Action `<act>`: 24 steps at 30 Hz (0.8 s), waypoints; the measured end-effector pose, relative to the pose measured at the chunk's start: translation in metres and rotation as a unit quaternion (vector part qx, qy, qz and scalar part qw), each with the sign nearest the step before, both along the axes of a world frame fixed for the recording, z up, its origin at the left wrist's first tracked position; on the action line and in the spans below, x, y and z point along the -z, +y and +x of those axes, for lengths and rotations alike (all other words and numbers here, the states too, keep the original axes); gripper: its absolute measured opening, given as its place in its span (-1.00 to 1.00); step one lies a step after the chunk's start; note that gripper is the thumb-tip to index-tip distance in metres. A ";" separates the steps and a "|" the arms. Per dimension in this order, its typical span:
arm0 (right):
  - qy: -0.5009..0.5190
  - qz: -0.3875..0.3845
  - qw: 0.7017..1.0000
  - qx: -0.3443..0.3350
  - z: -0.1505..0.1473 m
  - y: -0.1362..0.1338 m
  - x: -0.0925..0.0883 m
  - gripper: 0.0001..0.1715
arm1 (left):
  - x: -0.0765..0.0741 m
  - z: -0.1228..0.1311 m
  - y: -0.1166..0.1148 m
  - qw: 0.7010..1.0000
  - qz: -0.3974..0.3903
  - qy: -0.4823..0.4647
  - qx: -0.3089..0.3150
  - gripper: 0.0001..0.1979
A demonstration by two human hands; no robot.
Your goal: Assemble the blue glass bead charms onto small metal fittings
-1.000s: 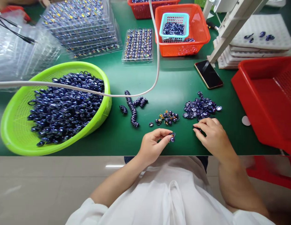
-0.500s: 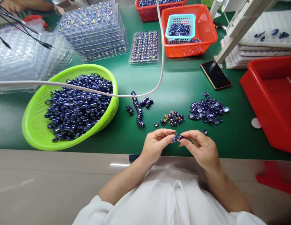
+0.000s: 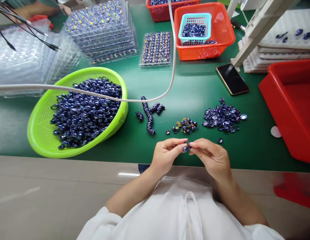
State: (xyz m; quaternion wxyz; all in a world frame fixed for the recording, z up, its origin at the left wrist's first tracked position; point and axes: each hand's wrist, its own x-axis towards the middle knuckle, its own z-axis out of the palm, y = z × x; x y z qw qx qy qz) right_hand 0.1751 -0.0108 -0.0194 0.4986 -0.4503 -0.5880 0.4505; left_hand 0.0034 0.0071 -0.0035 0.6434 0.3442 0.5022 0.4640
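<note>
My left hand point(image 3: 166, 153) pinches a dark shiny ring point(image 3: 185, 148) between thumb and forefinger, above the table's front edge. The fingertips of my right hand point(image 3: 213, 155) are closed and meet the ring from the right. They pinch a small dark shiny piece, now mostly hidden against the ring. Just beyond my hands lies a small heap of dark and gold-coloured bits point(image 3: 185, 125). Farther right is a pile of dark, glossy flat pieces point(image 3: 222, 117), with one loose piece point(image 3: 220, 140) nearer me. A curving row of dark rings point(image 3: 148, 116) lies to the left.
A lime-green basket point(image 3: 35, 133) full of dark rings stands left, a white cable point(image 3: 135, 100) hanging across it. Behind are stacked clear trays point(image 3: 105, 36), an orange basket point(image 3: 217, 26) and a phone point(image 3: 232, 79). A red bin point(image 3: 277, 100) stands right. Another person's arm shows at far left.
My right hand has moved slightly left, bringing its small dark piece from beside the ring up against it. The whole view has shifted a little.
</note>
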 end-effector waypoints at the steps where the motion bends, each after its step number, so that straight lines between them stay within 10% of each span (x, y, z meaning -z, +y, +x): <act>1: 0.002 -0.001 1.000 0.005 -0.001 0.000 0.000 -0.80 | 0.000 0.000 0.000 1.000 0.004 -0.001 0.000 -0.73; 24: -0.046 -0.069 0.996 0.025 0.001 -0.001 0.000 -0.83 | 0.001 -0.006 -0.008 0.945 0.267 0.176 0.074 -0.81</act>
